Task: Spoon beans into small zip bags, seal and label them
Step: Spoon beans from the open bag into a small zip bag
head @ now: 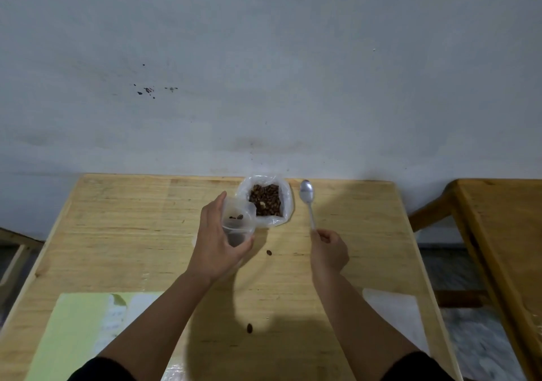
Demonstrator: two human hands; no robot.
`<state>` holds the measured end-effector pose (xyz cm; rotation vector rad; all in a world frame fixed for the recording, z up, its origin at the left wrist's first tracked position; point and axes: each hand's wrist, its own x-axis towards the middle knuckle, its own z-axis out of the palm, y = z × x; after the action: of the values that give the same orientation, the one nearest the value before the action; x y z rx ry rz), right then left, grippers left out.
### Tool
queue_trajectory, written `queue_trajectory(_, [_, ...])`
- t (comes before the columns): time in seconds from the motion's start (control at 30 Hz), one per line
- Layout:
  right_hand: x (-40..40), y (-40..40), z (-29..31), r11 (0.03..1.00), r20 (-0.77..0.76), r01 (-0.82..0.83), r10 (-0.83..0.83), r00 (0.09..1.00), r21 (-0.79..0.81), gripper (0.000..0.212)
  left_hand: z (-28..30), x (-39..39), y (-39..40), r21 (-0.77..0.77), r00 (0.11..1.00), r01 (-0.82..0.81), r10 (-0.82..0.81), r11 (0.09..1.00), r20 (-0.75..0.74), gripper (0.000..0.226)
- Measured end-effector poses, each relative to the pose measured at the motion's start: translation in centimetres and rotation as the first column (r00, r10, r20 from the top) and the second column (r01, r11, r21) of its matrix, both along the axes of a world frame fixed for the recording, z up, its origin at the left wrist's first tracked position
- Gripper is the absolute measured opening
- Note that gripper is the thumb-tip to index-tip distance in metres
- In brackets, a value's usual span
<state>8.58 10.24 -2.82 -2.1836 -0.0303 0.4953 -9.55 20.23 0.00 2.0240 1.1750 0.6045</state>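
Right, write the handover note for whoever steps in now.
Left hand grips the small bag, open, a few beans inside.
Right hand pinches the spoon by its handle end; bowl empty, raised right of the bean bag.
Bean bag stands open at the table's far edge.
Two stray beans: one between the hands, one nearer.
Green sheet lies near left.
Done: filling started.
Left: more scoops, seal, label.

Single head cam, wide-angle, looks fwd and down over wooden table (337,278), wall behind.
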Motion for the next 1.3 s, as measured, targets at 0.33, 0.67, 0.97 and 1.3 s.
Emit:
queue_trajectory(0.33, [-0.9,0.5,6.3,0.826,0.051,-0.415,0.429,0.902,0.380,0.014,1.9,2.8,-3.2,0.054,0.994,0.007,-0.013,0.999,0.104,0.107])
queue_trajectory(0.67, [-0.2,0.9,10.8,0.691,0.013,-0.567,0.629,0.777,0.449,0.014,5.1,3.8,-5.1,0.102,0.986,0.022,-0.038,0.995,0.160,0.112])
queue_trajectory(0.97, [-2.3,-0.1,14.9,0.555,0.043,-0.577,0.697,0.716,0.599,0.016,9.1,0.0,-3.9,0.076,0.945,-0.135,0.106,0.988,0.310,0.042])
queue_trajectory(1.3, [-9.5,-1.5,16.5,0.493,0.306,-0.628,0.584,0.752,0.601,0.023,12.1,-7.8,-5.0,-0.037,0.867,-0.140,0.140,0.990,0.478,0.050])
